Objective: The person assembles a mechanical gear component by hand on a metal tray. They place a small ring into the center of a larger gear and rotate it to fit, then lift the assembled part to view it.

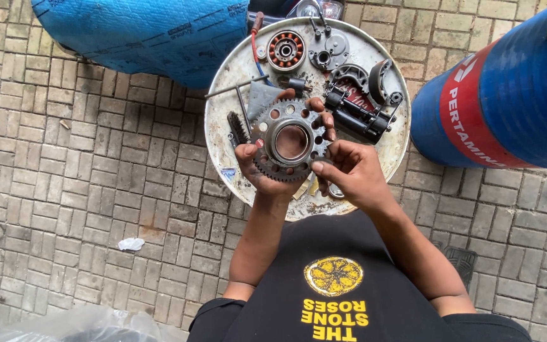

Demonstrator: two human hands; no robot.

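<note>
While your left hand (262, 166) cradles the toothed gear (288, 140) above the round metal tray (223, 120), your right hand (348, 170) pinches its rim; the stator (285, 50) and other parts lie unassembled on the tray.

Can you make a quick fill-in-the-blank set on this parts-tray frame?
1. The left hand holds a toothed ____ with round holes in its face.
2. The right hand touches the gear's ____ edge, as the picture shows it.
3. Loose parts lie in a round metal tray on a ____ paved ground.
4. A copper-wound stator lies near the tray's ____ edge in the picture.

Missing words: gear; right; brick; top
</note>
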